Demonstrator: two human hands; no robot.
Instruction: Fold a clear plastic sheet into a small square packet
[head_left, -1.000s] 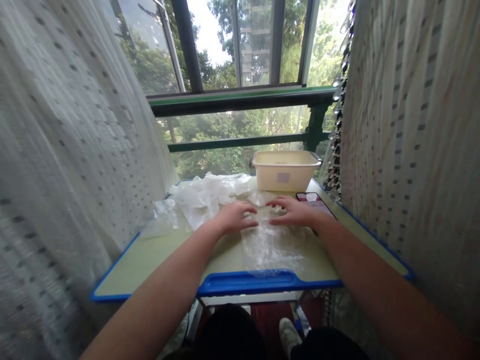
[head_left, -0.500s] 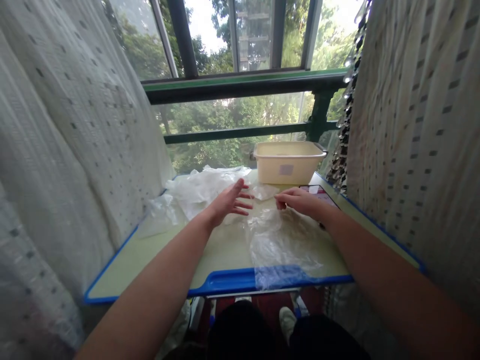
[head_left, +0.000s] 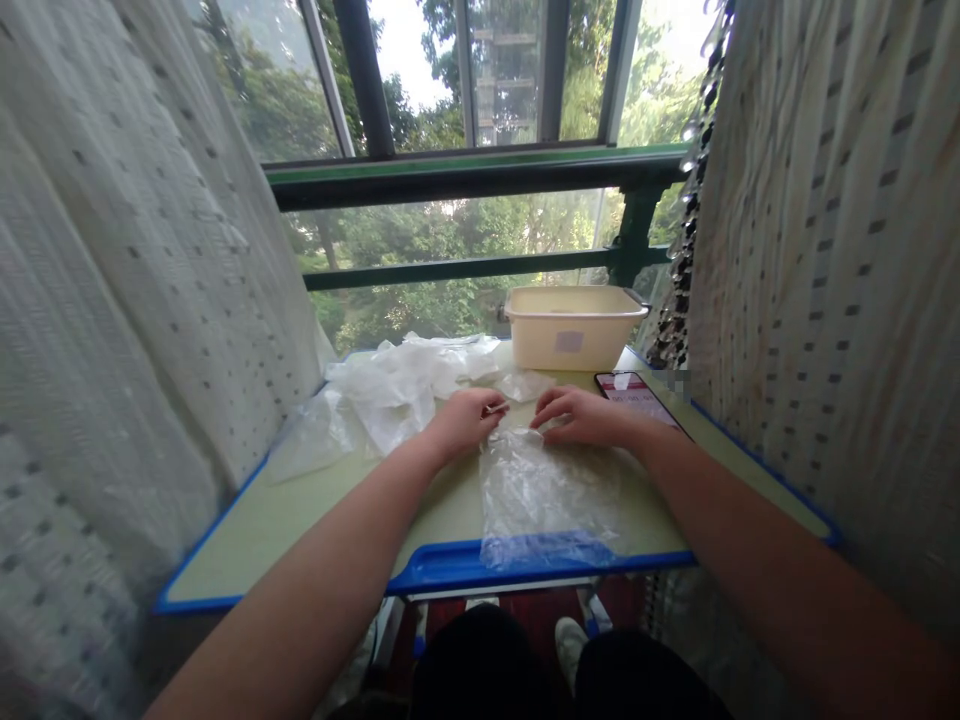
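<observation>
A clear plastic bag (head_left: 551,495) lies flat and wrinkled on the table, its lower end over the blue front edge. At its upper left corner, my left hand (head_left: 471,418) is closed in a pinch on the film. My right hand (head_left: 581,415) is bent over the bag's top edge, with curled fingers gripping the film; the exact contact of the fingertips is partly hidden. Beyond my hands, a small piece of clear film (head_left: 525,385) rests on the table. A heap of whitish plastic bags (head_left: 405,380) spreads out to the left.
A cream plastic tub (head_left: 574,340) with handles stands at the back of the blue-edged table (head_left: 300,545). A phone (head_left: 637,393) lies beside my right wrist. Curtains (head_left: 810,300) hang on both sides, and a green railing (head_left: 450,272) runs behind the table.
My left hand was spread above the table and has now come down, closing on the bag's corner. The bag has shifted slightly left. My right hand's fingers have changed their hold.
</observation>
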